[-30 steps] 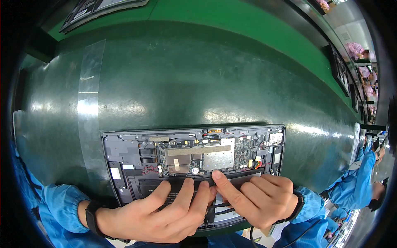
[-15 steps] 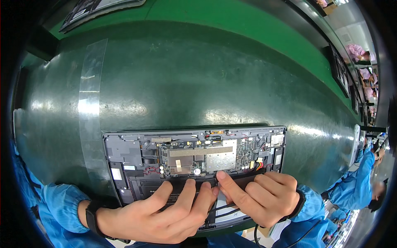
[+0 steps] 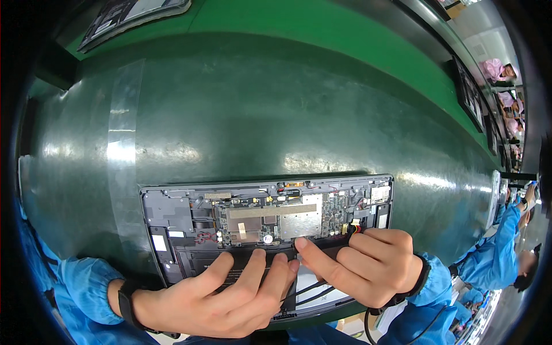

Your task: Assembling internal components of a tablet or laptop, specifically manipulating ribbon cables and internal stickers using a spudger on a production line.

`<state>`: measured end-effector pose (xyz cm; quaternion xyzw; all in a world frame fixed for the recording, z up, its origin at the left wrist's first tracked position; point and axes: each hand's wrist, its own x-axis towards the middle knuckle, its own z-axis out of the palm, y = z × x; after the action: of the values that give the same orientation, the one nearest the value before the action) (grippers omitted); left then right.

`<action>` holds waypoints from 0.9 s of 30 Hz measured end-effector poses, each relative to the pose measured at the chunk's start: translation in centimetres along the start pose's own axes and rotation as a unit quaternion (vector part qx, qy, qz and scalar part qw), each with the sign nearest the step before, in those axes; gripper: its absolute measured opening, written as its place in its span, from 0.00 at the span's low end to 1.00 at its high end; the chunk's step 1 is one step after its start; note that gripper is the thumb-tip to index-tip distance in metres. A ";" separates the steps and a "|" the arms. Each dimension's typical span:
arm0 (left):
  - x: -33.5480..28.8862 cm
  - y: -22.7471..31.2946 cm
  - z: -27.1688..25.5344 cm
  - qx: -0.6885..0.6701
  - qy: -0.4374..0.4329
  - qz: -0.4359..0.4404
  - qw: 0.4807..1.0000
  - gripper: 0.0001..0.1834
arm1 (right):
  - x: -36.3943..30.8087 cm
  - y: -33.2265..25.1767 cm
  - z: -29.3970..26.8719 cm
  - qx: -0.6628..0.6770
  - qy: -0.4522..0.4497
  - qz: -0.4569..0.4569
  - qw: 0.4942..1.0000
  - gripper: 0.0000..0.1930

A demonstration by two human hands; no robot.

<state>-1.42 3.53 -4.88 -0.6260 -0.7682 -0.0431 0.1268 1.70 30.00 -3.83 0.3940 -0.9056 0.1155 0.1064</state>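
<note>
An opened laptop base [image 3: 167, 213] lies below the middle of the view, its circuit board [image 3: 269, 221] and dark battery [image 3: 201, 261] exposed. Across the battery rests my left hand [image 3: 221, 299], fingers spread and fingertips near the board's lower edge. My right hand [image 3: 368, 267] has its index finger stretched to the board's lower edge, beside the silver shield plate [image 3: 302, 221]. Its other fingers are curled, and what lies inside them is hidden. Two thin black strips [image 3: 310, 294] stick out from under this hand; I cannot tell what they are.
Clear tape [image 3: 122, 144] runs along the dark green table [image 3: 230, 115]. Other opened laptop parts lie at the far left [image 3: 135, 17] and along the right rail [image 3: 467, 95]. A black cable [image 3: 368, 328] hangs by my right wrist. A co-worker in blue [image 3: 497, 247] is at the right.
The laptop base appears slightly further left in the view, and my right hand's fingertip has shifted left with it. My left hand has barely moved.
</note>
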 end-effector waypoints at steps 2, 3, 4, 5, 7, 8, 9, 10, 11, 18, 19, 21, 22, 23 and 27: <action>0.1 0.0 0.0 -0.006 -0.001 -0.004 1.000 0.27 | -0.2 0.2 0.1 -0.004 0.016 -0.003 1.000 0.30; 0.1 0.0 -0.1 -0.005 -0.003 -0.005 1.000 0.27 | -0.2 0.3 0.1 -0.003 0.017 -0.004 1.000 0.30; 0.1 -0.1 -0.1 -0.004 -0.004 -0.005 1.000 0.27 | -0.1 0.4 0.1 -0.001 0.012 -0.007 1.000 0.30; 0.1 -0.1 -0.2 -0.003 -0.006 -0.005 1.000 0.27 | 0.0 0.4 0.0 0.002 0.006 -0.011 1.000 0.29; 0.1 -0.1 0.0 -0.001 -0.004 -0.003 1.000 0.28 | 0.1 0.3 0.0 0.001 0.002 -0.008 1.000 0.29; 0.1 -0.1 0.0 0.000 -0.003 -0.001 1.000 0.28 | 0.1 0.3 -0.1 -0.001 -0.003 -0.004 1.000 0.28; 0.1 -0.2 0.0 0.000 -0.003 -0.002 1.000 0.28 | 0.2 0.3 -0.1 -0.001 -0.003 -0.005 1.000 0.28; 0.0 -0.2 0.0 0.001 -0.005 0.001 1.000 0.28 | 0.3 0.4 -0.2 -0.001 -0.006 -0.014 1.000 0.28; 0.0 -0.2 0.0 0.001 -0.007 0.004 1.000 0.28 | 0.3 0.4 -0.2 -0.001 -0.008 -0.023 1.000 0.27; -0.1 0.1 -0.1 -0.009 -0.008 -0.002 1.000 0.28 | -0.1 -0.1 -0.1 0.000 -0.007 -0.012 1.000 0.24; -0.1 0.0 -0.2 -0.008 -0.007 0.001 1.000 0.28 | -0.2 -0.1 -0.4 -0.009 -0.017 -0.014 1.000 0.28; 0.0 0.0 -0.1 -0.006 -0.006 0.003 1.000 0.28 | -0.3 0.0 -0.4 -0.018 -0.027 -0.017 0.999 0.32; 0.1 0.0 0.0 -0.004 -0.006 0.004 1.000 0.28 | -0.3 0.2 -0.3 -0.017 -0.027 -0.018 0.999 0.32; 0.2 -0.1 0.2 -0.002 -0.006 0.005 1.000 0.27 | -0.3 0.4 -0.3 -0.015 -0.028 -0.019 0.999 0.32; 0.8 -0.5 0.3 -0.006 -0.009 0.007 1.000 0.28 | -0.1 1.1 -0.5 -0.008 -0.046 -0.021 0.999 0.32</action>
<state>-2.08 4.26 -4.90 -0.6325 -0.7648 -0.0410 0.1159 1.00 30.99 -3.53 0.4172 -0.9018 0.0877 0.0704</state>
